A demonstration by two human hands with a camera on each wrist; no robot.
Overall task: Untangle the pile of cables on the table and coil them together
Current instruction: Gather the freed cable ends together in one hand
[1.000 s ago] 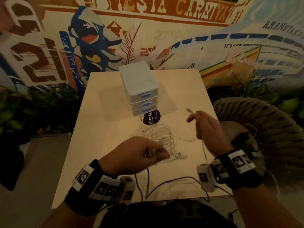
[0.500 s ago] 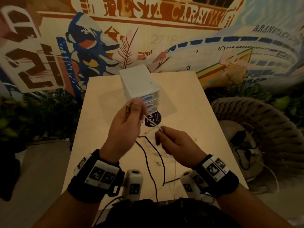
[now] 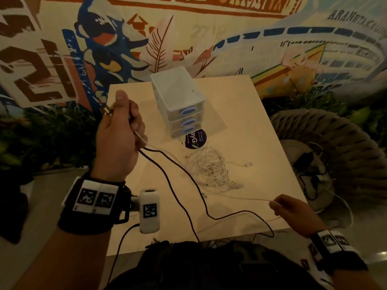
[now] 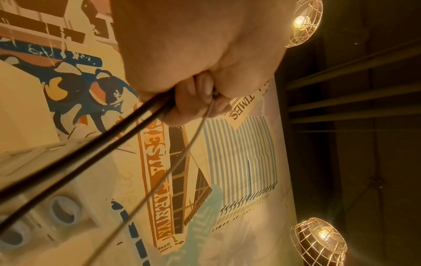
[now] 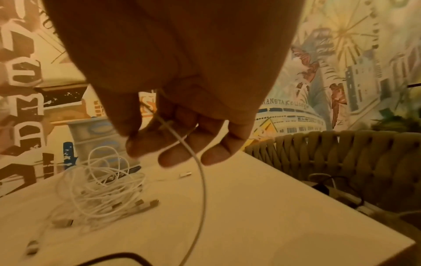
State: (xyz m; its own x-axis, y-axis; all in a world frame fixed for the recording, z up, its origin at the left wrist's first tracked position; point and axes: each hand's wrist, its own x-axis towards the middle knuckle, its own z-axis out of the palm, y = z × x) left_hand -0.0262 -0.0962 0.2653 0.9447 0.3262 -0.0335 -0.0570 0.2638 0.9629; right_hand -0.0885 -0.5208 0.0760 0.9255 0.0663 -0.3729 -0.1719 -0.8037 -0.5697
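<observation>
A tangle of white cables [image 3: 210,167] [image 5: 100,181] lies mid-table, in front of the drawer box. My left hand [image 3: 120,130] [image 4: 200,93] is raised over the table's left side and grips the ends of a black cable [image 3: 178,185] [image 4: 75,158] and a thin white cable [image 4: 182,158]. The black cable droops across the table to its near edge. My right hand [image 3: 278,204] [image 5: 168,142] hovers near the table's right front corner, pinching the white cable [image 3: 240,198] [image 5: 200,178], which stretches between both hands.
A white three-drawer box [image 3: 180,103] stands at the table's middle back, with a dark round sticker [image 3: 195,140] in front of it. A woven chair [image 3: 335,147] holding dark cables stands right of the table [image 3: 261,126]. A mural wall is behind.
My hands have pulled apart: the left rose up and left with the cable ends, the right slid down to the near right corner along the white cable, drawing it out.
</observation>
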